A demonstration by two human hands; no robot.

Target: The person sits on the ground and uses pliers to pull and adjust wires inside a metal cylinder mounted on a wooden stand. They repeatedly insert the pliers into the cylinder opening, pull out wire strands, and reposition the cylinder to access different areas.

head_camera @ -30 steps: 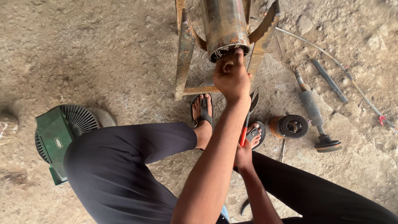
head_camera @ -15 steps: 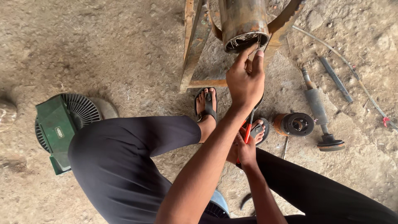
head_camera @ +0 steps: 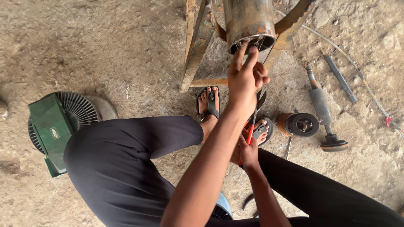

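A small pale rectangular label sits on the green motor housing, well left of both hands; nothing else qualifies.

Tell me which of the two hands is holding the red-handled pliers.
The right hand, low by the feet, grips the pliers; the left hand reaches up to the pipe.

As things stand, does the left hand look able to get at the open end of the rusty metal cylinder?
Probably yes: the left hand already has fingertips raised at the cylinder's open end, with nothing between them.
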